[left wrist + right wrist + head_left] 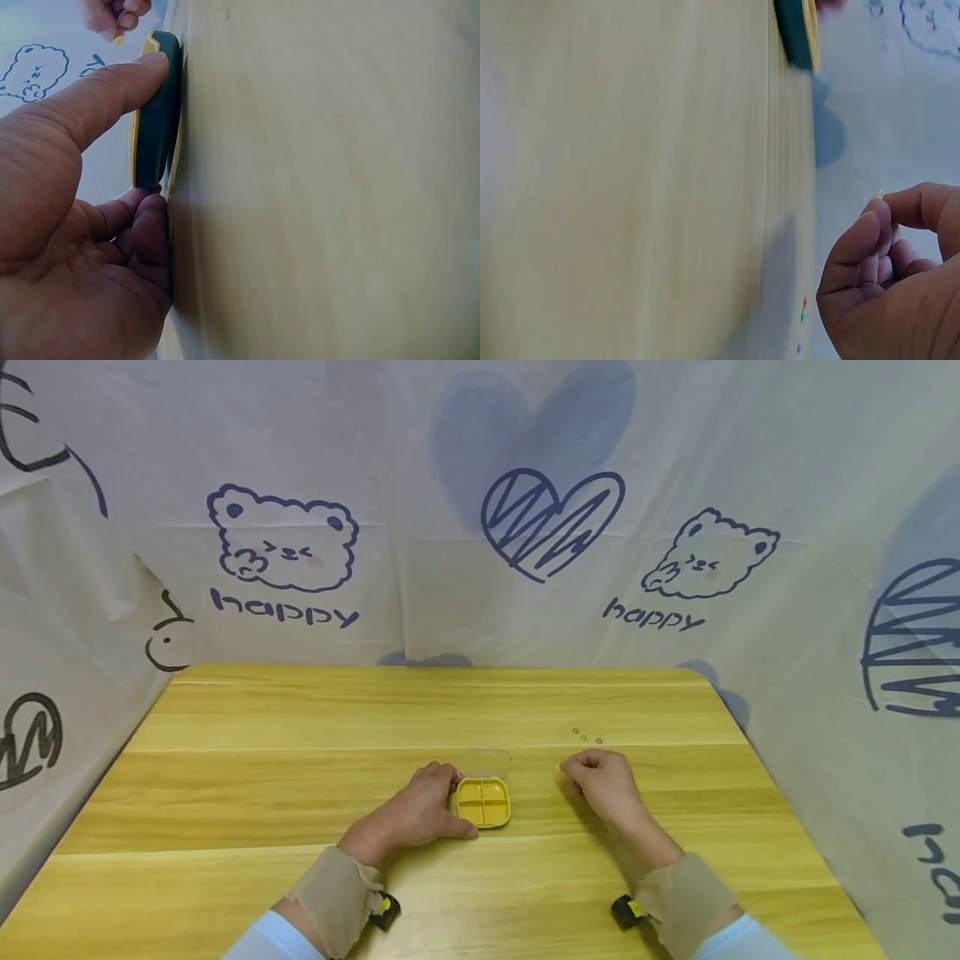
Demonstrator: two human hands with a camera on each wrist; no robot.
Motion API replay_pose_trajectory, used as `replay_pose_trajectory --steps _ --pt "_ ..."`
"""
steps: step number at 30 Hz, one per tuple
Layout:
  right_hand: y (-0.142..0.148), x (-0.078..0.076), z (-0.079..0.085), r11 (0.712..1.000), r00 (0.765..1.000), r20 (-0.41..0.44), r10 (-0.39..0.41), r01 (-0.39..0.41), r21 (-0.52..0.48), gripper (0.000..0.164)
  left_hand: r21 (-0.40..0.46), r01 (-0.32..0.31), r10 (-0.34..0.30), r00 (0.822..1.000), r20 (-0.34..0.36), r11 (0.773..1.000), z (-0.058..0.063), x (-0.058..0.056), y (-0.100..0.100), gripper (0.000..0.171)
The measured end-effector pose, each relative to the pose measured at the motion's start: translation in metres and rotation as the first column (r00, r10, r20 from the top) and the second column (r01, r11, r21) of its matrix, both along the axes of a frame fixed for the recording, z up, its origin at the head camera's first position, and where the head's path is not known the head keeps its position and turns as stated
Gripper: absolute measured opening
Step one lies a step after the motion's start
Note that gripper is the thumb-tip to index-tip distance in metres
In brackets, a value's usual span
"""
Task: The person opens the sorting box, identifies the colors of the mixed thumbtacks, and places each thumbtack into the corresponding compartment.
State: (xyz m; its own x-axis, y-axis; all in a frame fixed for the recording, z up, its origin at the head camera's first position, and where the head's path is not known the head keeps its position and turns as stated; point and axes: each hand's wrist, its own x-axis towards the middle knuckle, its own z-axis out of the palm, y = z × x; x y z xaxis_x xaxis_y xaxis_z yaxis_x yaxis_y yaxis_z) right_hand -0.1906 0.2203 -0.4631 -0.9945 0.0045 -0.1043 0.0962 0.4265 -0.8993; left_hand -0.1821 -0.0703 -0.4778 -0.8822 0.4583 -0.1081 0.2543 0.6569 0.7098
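Left hand (pixel 420 806) gripped the four-compartment yellow box (pixel 483 802) by its edges on the table (pixel 300 718), clear lid (pixel 489 764) open; right hand (pixel 606 785), apart at right, pinched a small yellow piece (pixel 877 196). A light fingertip pinch and a steady box seemed the soundest handling.

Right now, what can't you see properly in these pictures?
- Head view: the shape of the yellow piece, too small, partly covered by the right hand.
- Left wrist view: inside the divided box, hidden by its side.
- Right wrist view: most of the left hand, blurred, cut off by the top edge.
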Motion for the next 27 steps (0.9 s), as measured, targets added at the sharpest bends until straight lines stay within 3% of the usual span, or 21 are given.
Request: replay_pose_trajectory --steps 6,12,15,20,27 --pt "-0.028 0.008 -0.001 0.986 0.997 0.073 0.005 0.007 -0.167 0.022 -0.003 0.002 -0.002 1.0 -0.006 1.0 0.0 -0.001 -0.001 0.066" --pt "-0.044 0.012 -0.003 0.921 0.987 0.162 0.001 0.062 -0.384 0.026 0.006 0.012 -0.012 1.0 -0.012 1.0 -0.001 -0.002 -0.001 0.066" --pt "-0.047 0.015 -0.004 0.859 0.978 0.206 0.033 0.078 -0.506 0.029 0.003 0.012 -0.012 1.0 -0.021 1.0 -0.002 -0.002 0.0 0.068" --pt "-0.05 0.019 -0.005 0.705 0.955 0.275 0.115 0.116 -0.699 0.016 -0.003 0.007 -0.007 1.0 -0.026 1.0 -0.002 -0.002 0.0 0.068" --pt "-0.053 0.02 -0.004 0.518 0.928 0.31 0.206 0.166 -0.839 0.009 -0.005 0.004 -0.004 1.0 -0.023 1.0 -0.003 -0.002 0.002 0.068"
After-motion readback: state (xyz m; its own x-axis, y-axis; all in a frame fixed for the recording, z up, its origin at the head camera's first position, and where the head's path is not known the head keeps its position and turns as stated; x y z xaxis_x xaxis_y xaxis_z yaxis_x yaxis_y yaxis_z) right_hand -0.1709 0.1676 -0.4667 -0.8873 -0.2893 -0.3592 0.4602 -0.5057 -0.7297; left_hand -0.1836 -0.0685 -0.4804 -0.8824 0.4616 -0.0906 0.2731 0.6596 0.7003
